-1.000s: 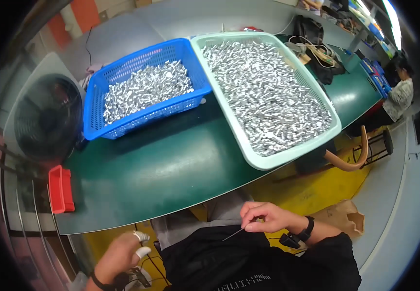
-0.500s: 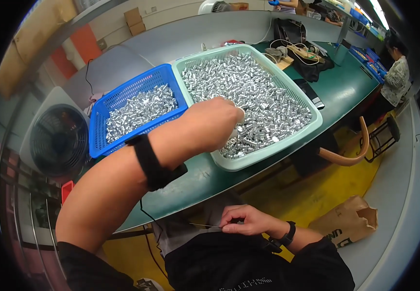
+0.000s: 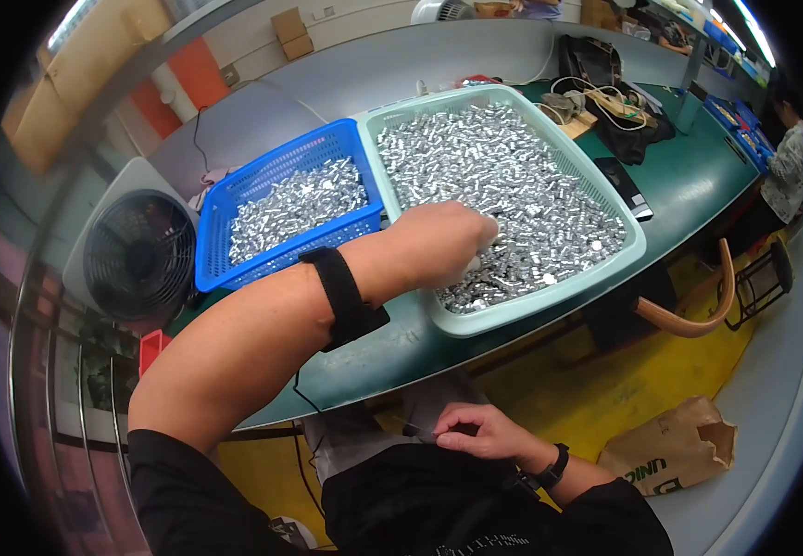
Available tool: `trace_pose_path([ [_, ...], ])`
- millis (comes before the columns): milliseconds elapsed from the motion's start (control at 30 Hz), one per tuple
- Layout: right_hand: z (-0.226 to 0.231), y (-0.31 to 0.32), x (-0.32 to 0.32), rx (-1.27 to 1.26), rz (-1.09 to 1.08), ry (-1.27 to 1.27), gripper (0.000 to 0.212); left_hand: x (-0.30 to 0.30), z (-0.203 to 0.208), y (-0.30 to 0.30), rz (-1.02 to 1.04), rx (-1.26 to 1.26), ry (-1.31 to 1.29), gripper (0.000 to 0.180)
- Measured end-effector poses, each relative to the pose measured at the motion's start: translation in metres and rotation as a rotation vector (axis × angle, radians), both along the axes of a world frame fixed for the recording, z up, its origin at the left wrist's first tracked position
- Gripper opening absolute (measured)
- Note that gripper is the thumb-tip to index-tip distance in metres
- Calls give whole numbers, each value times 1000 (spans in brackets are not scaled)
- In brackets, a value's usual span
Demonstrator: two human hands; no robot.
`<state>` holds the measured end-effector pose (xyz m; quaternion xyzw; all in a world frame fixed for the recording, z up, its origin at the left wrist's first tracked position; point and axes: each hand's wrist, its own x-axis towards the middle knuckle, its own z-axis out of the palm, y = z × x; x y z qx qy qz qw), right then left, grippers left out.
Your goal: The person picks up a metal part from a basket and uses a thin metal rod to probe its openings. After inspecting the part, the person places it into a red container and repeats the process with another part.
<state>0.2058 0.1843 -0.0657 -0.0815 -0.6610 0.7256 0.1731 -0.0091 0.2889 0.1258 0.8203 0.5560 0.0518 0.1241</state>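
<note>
Silvery rod [image 3: 419,430] points left, slightly forward — from the right hand [image 3: 478,434].

The left hand [image 3: 446,245] hides metal pieces [image 3: 503,167] beneath it. A thin rod [image 3: 421,429] at the right hand [image 3: 477,433] is blurred. The left arm [image 3: 253,338] partly covers the red bin [image 3: 151,348]

Left side: square, pale-framed fan with a dark round grille [image 3: 139,252], a small red plastic bin [image 3: 151,348] partly hidden just below it; two stacked brown cardboard boxes [image 3: 291,35] in the background. Right part of the glossy green tabletop [image 3: 675,178]: black fabric bag [image 3: 590,60], pale looped cable [image 3: 616,102] over dark cloth [image 3: 640,144], and blue trays [image 3: 742,135] near a person in a light patterned top [image 3: 792,167]. Lower right: open, crumpled brown paper bag [image 3: 670,447], yellow floor [image 3: 550,389], dark stool [image 3: 765,285], curved tan bar [image 3: 684,326] near the stool.
</note>
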Motion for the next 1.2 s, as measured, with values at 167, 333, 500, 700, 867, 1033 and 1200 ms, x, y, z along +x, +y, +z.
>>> trace_pose_path([
  [167,17,-2,-4,-135,-94,5,9,-43,40,-81,159,24,-574,16],
  [333,52,-6,-28,-193,-157,-32,11,-100,7,-202,562,-102,-1029,17],
  [500,72,-8,-74,-20,-126,-30,11,-122,-101,-272,863,75,-1914,24],
  [700,82,-13,-121,204,-100,-139,8,-118,-144,-262,803,55,-2193,23],
  [867,91,-18,-137,204,-109,-242,8,-118,-145,-258,788,69,-2230,22],
  [1033,89,-18,-139,158,-119,-229,8,-114,-145,-259,803,91,-2209,22],
  [1200,91,-16,-137,66,-108,-215,8,-111,-144,-259,817,108,-2160,21],
])
